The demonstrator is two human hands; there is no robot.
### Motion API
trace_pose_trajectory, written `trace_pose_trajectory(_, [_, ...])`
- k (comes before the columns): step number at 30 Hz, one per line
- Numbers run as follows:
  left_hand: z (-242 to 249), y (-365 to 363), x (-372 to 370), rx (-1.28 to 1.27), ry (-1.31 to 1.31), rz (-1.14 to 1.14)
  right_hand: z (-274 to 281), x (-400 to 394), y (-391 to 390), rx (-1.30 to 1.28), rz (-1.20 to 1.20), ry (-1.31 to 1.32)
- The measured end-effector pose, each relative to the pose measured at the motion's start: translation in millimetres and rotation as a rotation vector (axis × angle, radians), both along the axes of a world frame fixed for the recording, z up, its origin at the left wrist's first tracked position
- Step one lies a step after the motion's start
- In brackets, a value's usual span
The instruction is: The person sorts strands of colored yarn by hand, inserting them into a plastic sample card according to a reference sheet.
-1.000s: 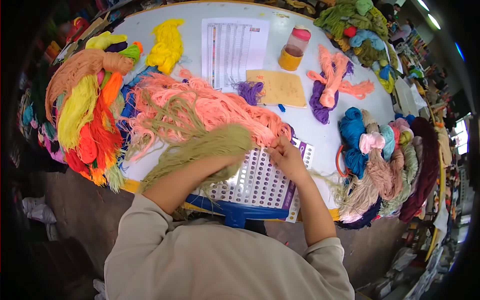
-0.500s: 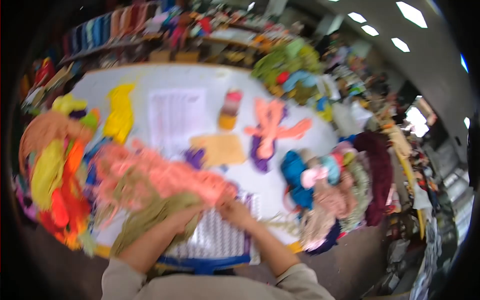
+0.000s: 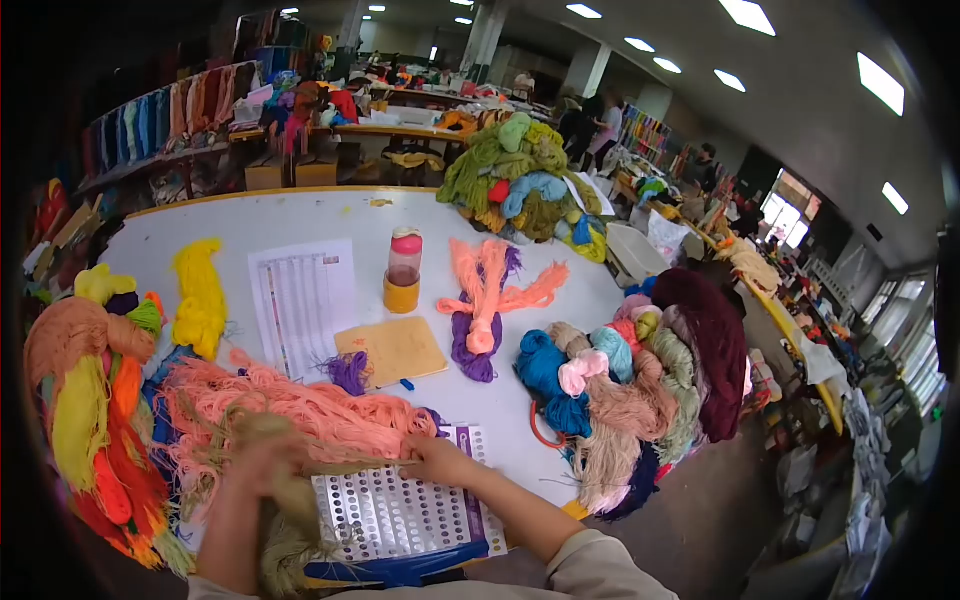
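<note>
My left hand, partly blurred, is closed on a skein of olive-green yarn whose frayed tail hangs down toward the table edge. From there, olive strands stretch right to my right hand, where the fingers pinch their end. Just behind both hands lies a long heap of salmon-pink yarn, with a bit of purple at its right end. Under the strands sits a white card with rows of holes and a purple border, over a blue strip at the table edge.
At left is a pile of orange, yellow and tan skeins; at right, a multicoloured pile. Farther back are a printed sheet, a pink-lidded bottle, a tan notebook, peach and purple skeins and a green heap.
My hands were close together; the left has moved left, pulling the olive yarn out between them. The camera view has tilted upward and sharpened.
</note>
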State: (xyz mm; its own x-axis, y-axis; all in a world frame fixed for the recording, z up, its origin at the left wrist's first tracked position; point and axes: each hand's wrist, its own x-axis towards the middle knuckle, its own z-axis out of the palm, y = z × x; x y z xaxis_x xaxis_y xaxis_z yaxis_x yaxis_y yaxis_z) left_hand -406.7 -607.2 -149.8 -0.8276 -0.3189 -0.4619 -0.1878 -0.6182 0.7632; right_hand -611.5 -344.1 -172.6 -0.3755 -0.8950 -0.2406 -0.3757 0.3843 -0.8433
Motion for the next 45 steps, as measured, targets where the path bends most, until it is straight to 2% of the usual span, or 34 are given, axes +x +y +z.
trace_pose_trajectory(1, [-3,-41,27,0.101,0.168,0.021,2,1,0,-0.01,0.003,0.05])
trace_pose_trajectory(2, [15,-71,54,0.037,0.143,0.121,3,2,0,-0.024,0.006,0.103])
trace_pose_trajectory(4, [-7,-138,104,0.133,0.345,0.47,-8,1,-1,-0.042,-0.027,0.109])
trace_pose_trajectory(6, [51,-89,99,-0.254,0.164,1.032,-8,9,4,-0.098,-0.088,0.121])
trace_pose_trajectory(7, [50,-89,116,-0.385,0.074,0.998,-10,16,12,-0.101,-0.094,0.128])
trace_pose_trajectory(9, [23,-90,121,-0.309,0.057,0.952,-18,30,35,-0.26,-0.089,-0.114])
trace_pose_trajectory(10, [-10,-90,117,-0.537,0.224,0.91,-2,40,53,-0.176,-0.004,-0.208])
trace_pose_trajectory(12, [-55,-73,107,-0.309,0.079,0.8,32,64,95,-0.043,0.223,-0.486])
trace_pose_trajectory(13, [-69,-58,92,-0.421,0.111,0.735,43,75,116,0.018,0.334,-0.647])
trace_pose_trajectory(14, [-74,-41,79,-0.535,0.147,0.662,56,84,132,-0.007,0.437,-0.564])
trace_pose_trajectory(15, [-70,-31,73,-0.526,0.146,0.651,65,90,147,-0.038,0.535,-0.479])
trace_pose_trajectory(17, [-61,-19,62,-0.615,-0.07,0.42,25,94,191,0.222,0.433,-0.646])
trace_pose_trajectory(18, [-74,-25,61,-0.688,-0.031,0.394,-8,96,215,0.418,0.348,-0.626])
trace_pose_trajectory(19, [-75,-24,61,-0.687,-0.038,0.39,-36,106,225,0.419,0.348,-0.634])
trace_pose_trajectory(21, [-69,-23,63,-0.749,-0.034,0.409,-77,128,226,0.31,0.26,-0.153])
trace_pose_trajectory(23, [-73,-28,64,-0.727,-0.045,0.443,-100,168,189,-0.005,-0.161,0.256])
trace_pose_trajectory(25, [-63,-23,66,-0.654,-0.011,0.477,-102,172,134,-0.136,-0.037,0.642])
trace_pose_trajectory(29, [-70,-26,62,-0.73,-0.001,0.494,-91,142,141,-0.13,-0.036,0.681])
trace_pose_trajectory(32, [-76,-25,65,-0.62,-0.006,0.461,-91,136,145,-0.12,-0.046,0.675])
trace_pose_trajectory(34, [-71,-24,66,-0.793,0.02,0.472,-96,136,127,-0.147,-0.041,0.656])
trace_pose_trajectory(35, [-59,-15,65,-0.789,0.003,0.484,-97,133,119,-0.16,-0.039,0.651])
trace_pose_trajectory(38, [-79,-26,68,-0.834,0.052,0.472,-99,131,124,-0.136,-0.048,0.638])
trace_pose_trajectory(41, [-31,3,65,-0.759,0.056,0.45,-103,137,134,-0.101,-0.063,0.614])
trace_pose_trajectory(43, [-54,-9,66,-0.805,0.071,0.45,-107,137,131,-0.098,-0.059,0.603])
trace_pose_trajectory(45, [-54,-10,68,-0.847,0.087,0.454,-108,135,128,-0.093,-0.051,0.596])
